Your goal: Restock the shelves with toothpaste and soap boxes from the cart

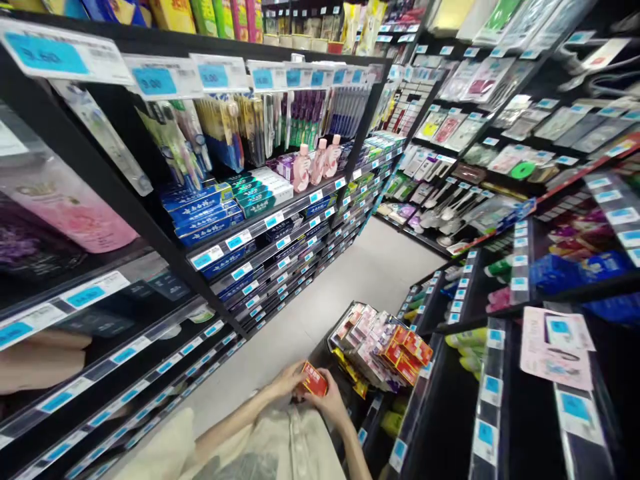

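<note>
Close to my body, I hold a small red box (315, 379) with yellow lettering between both hands. My left hand (291, 380) grips its left side, and my right hand (326, 397) wraps its lower right corner. Just beyond the hands stands a dark bin (320, 348) heaped with packaged goods. Similar red boxes (407, 352) lie on the right of that heap, with pink and white packages (367, 333) beside them. What is printed on the held box is too small to read.
On the left, a black shelf rack (280, 213) carries toothbrushes (225, 130), toothpaste boxes (263, 193) and pink bottles (317, 162). A pale floor aisle (370, 267) runs ahead. Shelves on the right hold blue packs (575, 270), and a pink card (555, 347) hangs from one edge.
</note>
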Demonstrator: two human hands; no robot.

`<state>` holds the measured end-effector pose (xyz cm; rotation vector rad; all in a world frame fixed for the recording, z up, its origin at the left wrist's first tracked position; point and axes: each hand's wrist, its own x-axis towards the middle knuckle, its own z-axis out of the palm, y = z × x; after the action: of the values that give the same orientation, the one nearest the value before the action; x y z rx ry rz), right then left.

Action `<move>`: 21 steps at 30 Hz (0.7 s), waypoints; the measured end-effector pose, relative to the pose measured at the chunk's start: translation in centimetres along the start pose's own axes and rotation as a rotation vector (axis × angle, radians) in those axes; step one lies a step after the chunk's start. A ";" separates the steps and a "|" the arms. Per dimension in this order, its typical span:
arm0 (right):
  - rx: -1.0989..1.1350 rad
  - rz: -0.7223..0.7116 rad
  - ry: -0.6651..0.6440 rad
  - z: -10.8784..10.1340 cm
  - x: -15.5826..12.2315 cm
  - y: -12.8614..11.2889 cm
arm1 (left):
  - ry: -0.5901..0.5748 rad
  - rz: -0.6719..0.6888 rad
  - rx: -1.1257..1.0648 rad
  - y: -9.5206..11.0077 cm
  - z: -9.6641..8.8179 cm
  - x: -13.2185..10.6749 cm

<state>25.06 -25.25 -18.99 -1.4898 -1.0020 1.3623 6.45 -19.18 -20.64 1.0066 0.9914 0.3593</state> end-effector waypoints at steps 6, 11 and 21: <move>0.139 0.104 0.135 10.7 -4.2 3.3 | 0.101 -0.053 0.019 -3.9 -5.4 -7.2; 0.260 0.296 0.236 18.5 -7.5 4.5 | 0.194 -0.034 0.150 -4.4 -8.7 -12.4; 0.231 -0.008 0.439 19.2 -2.8 -3.3 | 0.076 0.164 0.089 -2.0 -11.5 -16.7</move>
<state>5.68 -25.42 -15.69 -1.5152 -0.5526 1.0399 -12.32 -25.08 -15.46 1.1660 1.0029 0.4955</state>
